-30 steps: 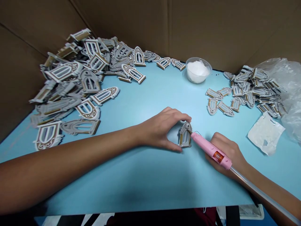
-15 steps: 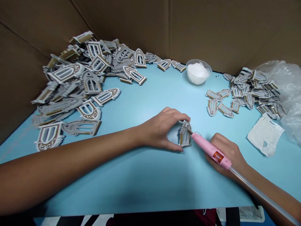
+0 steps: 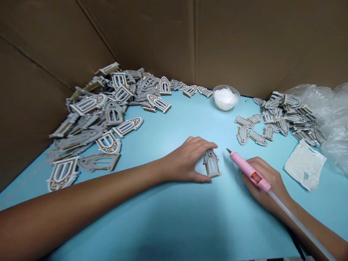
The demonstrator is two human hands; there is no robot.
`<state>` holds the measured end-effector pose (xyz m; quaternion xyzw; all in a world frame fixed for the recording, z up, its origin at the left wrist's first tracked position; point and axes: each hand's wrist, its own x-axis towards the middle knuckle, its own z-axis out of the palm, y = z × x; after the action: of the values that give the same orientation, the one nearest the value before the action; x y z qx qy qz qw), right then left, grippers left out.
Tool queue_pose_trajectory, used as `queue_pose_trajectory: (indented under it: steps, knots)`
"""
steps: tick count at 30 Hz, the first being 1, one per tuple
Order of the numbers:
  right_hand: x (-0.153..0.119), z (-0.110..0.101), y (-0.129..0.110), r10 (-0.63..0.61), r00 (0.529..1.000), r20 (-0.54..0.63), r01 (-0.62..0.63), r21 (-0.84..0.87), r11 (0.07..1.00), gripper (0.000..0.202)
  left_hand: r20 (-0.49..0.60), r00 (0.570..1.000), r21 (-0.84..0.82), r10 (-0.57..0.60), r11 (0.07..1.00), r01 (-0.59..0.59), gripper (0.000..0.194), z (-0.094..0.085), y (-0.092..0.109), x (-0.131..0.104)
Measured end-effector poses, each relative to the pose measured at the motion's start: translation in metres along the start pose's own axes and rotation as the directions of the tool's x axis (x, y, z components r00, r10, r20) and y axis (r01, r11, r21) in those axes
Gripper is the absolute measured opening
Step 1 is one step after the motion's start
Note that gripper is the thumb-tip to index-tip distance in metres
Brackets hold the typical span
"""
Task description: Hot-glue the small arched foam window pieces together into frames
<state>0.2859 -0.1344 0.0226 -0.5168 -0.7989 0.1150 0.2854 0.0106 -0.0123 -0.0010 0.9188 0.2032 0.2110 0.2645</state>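
On the blue table, a small grey arched window piece (image 3: 212, 164) lies flat with its point away from me. My left hand (image 3: 187, 159) is curved round its left side, the index finger at the arched top and the thumb near the lower left corner. My right hand (image 3: 265, 181) grips a pink pen-like tool (image 3: 246, 167) with a dark metal tip and a clear tube running back over the forearm. The tip is to the right of the piece, apart from it.
A large heap of window pieces (image 3: 114, 112) lies at the left. At the back stands a clear bowl of white material (image 3: 225, 98). Smaller finished-looking pieces (image 3: 282, 116) are heaped at the right, beside clear plastic (image 3: 337, 130) and a white sheet (image 3: 305, 166). Cardboard walls (image 3: 163, 36) enclose the back.
The pink tool's tip has moved off the window piece to the right. The piece has turned slightly between the left thumb and finger. The camera view has shifted upward.
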Motion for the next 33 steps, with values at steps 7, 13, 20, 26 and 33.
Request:
queue_pose_trajectory:
  steps: [7, 13, 20, 26, 33]
  knots:
    - [0.013, -0.009, 0.008, 0.11, 0.987, -0.12, -0.112, -0.01, 0.994, 0.014, 0.152, 0.986, 0.01, 0.069, 0.997, -0.071, 0.076, -0.004, 0.004, 0.002]
    - [0.01, -0.008, 0.01, 0.15, 0.98, -0.129, -0.152, -0.01, 0.988, 0.01, -0.046, 0.98, 0.078, -0.195, 0.977, 0.198, 0.061, -0.012, -0.01, 0.004]
    - [0.01, -0.008, 0.013, 0.138, 0.982, -0.125, -0.14, -0.007, 0.99, 0.009, 0.124, 0.987, -0.029, 0.104, 0.994, -0.101, 0.054, -0.016, -0.013, 0.005]
    - [0.01, -0.009, 0.012, 0.157, 0.98, -0.121, -0.157, 0.005, 0.988, 0.009, 0.121, 0.991, 0.055, -0.063, 0.997, 0.056, 0.05, -0.013, -0.014, 0.007]
    - [0.012, -0.009, 0.01, 0.116, 0.986, -0.119, -0.117, -0.001, 0.993, 0.01, 0.133, 0.989, 0.071, -0.069, 0.996, 0.06, 0.045, -0.014, -0.008, 0.004]
